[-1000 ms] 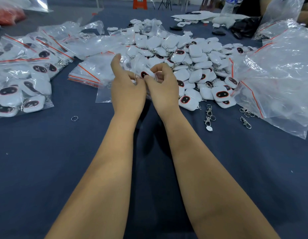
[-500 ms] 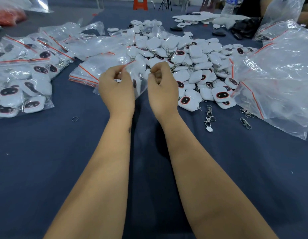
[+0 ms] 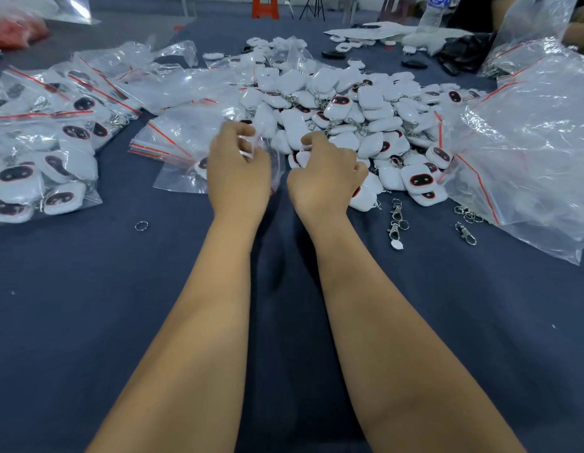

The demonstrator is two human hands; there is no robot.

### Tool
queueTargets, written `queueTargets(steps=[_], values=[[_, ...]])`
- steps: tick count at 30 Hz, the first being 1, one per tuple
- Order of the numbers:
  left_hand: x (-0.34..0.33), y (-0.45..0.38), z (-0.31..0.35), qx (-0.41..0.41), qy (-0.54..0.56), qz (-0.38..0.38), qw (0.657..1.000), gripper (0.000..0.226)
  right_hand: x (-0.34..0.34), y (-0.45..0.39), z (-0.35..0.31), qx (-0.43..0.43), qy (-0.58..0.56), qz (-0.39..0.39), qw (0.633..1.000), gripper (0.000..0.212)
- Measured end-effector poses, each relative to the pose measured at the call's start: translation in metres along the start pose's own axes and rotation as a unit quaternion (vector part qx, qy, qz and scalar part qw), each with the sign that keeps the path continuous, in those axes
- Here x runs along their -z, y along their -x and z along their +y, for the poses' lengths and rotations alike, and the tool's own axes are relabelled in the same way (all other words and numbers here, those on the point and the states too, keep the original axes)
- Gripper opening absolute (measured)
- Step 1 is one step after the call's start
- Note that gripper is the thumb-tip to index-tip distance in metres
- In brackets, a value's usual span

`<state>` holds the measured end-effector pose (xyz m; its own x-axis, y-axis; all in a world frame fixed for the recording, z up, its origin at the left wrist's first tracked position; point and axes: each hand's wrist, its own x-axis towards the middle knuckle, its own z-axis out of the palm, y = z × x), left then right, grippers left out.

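1. Bags packed with fobs lie at left of frame, with a loose ring on the blue cloth beside them.
2. At centre, the left hand pinches a small clear bag, fingers curled on it.
3. The right hand is just beside it, fingers curled round a white fob at the near edge of the fob pile.
4. A big bag lies at right.

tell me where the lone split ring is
Head view: the split ring lies on the blue cloth, left of the left hand, close to the filled bags.
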<state>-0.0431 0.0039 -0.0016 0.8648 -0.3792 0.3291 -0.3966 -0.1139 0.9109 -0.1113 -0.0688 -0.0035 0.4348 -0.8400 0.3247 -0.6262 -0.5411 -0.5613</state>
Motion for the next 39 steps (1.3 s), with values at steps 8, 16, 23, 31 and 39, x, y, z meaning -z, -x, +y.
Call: queueTargets(steps=[8,16,23,31,39], values=[[-0.004,0.0,-0.006,0.033,-0.092,-0.121,0.988,0.034,0.0,-0.001,-0.005,-0.018,-0.227,0.07,0.971,0.038],[0.0,-0.002,-0.005,0.027,-0.112,-0.044,0.992,0.026,0.003,0.002,-0.013,-0.077,-0.59,-0.056,0.802,0.031],[0.0,-0.008,-0.007,0.082,0.001,-0.004,0.997,0.039,0.003,-0.004,-0.011,-0.158,-0.566,-0.08,0.805,0.031],[-0.002,-0.006,-0.009,0.064,0.028,-0.039,0.997,0.038,0.005,-0.003,-0.012,-0.149,-0.592,-0.086,0.787,0.023],[-0.005,-0.008,-0.012,0.071,0.034,-0.042,0.996,0.036,0.0,-0.002,-0.01,-0.143,-0.529,-0.064,0.834,0.027]])
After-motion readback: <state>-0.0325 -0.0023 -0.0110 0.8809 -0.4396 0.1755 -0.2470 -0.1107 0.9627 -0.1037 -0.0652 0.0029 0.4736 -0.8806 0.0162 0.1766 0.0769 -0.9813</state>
